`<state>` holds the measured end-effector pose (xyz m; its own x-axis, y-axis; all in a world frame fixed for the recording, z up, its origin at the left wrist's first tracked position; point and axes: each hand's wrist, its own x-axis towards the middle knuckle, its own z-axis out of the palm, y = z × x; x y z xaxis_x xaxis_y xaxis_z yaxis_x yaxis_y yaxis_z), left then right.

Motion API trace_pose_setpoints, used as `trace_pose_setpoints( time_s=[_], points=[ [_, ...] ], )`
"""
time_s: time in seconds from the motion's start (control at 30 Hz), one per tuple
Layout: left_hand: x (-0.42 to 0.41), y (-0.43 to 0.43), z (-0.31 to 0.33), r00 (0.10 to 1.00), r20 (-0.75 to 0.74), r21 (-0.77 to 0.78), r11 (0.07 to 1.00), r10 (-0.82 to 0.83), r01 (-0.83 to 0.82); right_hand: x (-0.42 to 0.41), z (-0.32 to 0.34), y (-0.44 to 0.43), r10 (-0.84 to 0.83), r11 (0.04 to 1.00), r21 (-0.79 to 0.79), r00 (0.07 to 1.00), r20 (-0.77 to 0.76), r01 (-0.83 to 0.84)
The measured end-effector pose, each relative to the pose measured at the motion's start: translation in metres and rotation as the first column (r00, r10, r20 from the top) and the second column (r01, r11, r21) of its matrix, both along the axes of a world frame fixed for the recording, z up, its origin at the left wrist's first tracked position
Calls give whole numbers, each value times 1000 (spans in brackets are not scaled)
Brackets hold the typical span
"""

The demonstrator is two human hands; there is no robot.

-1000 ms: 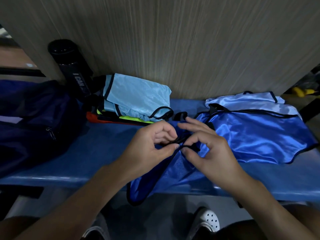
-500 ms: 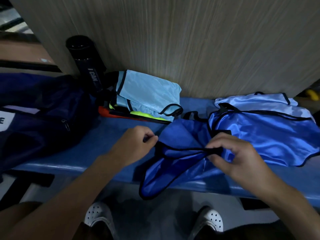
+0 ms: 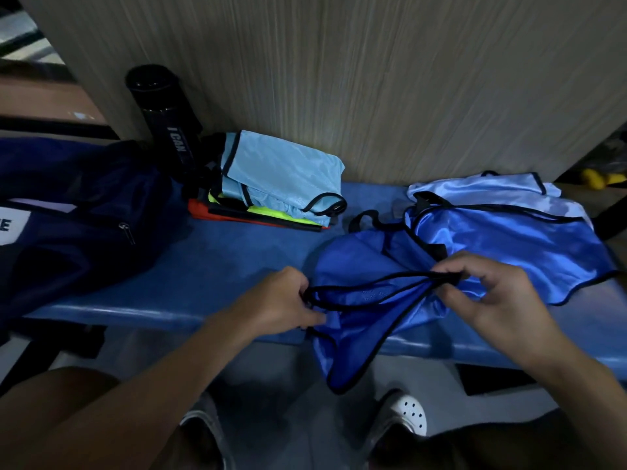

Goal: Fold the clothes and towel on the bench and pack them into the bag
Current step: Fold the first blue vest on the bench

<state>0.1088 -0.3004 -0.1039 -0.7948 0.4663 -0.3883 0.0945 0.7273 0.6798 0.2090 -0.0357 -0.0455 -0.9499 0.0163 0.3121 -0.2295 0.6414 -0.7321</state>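
Note:
A royal-blue bib with black trim (image 3: 359,266) lies crumpled on the blue bench (image 3: 210,266), its lower part hanging over the front edge. My left hand (image 3: 281,303) pinches the trim at its left end. My right hand (image 3: 488,293) pinches the same black edge further right, and the trim is stretched between them. Another shiny blue bib (image 3: 509,245) lies spread to the right, on top of a pale blue one (image 3: 475,189). A folded stack topped by a light-blue bib (image 3: 281,174) sits against the wall. The dark navy bag (image 3: 78,215) rests at the bench's left end.
A black bottle (image 3: 163,113) leans against the wooden wall panel (image 3: 373,79) behind the folded stack. Yellow and red folded pieces (image 3: 268,215) show under the light-blue bib. My feet in white perforated shoes (image 3: 407,412) stand on the grey floor below the bench.
My hands have drawn apart, the left going left and the right going right, stretching the bib's black-trimmed edge between them. The view has shifted slightly.

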Motion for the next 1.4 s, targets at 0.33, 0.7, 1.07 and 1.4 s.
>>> trace_pose_setpoints(
  time_s=[0.33, 0.7, 1.07, 1.4],
  points=[
    [5, -2, -8, 958, -272, -2, 996, 91, -95, -1, 1, 15, -57, 998, -12, 998, 10, 57],
    [25, 13, -23, 890, -448, -31, 993, 85, -111, 7, 11, 19, -65, 998, 18, 997, 31, 65],
    [-2, -10, -15, 859, -363, 305, 917, 362, -257, 12, 10, 21, -127, 991, -39, 991, 39, 129],
    [-23, -22, -2, 777, -413, 364, 868, 475, -337, 6, 21, 5, 59, 993, -107, 993, 102, -48]
  ],
)
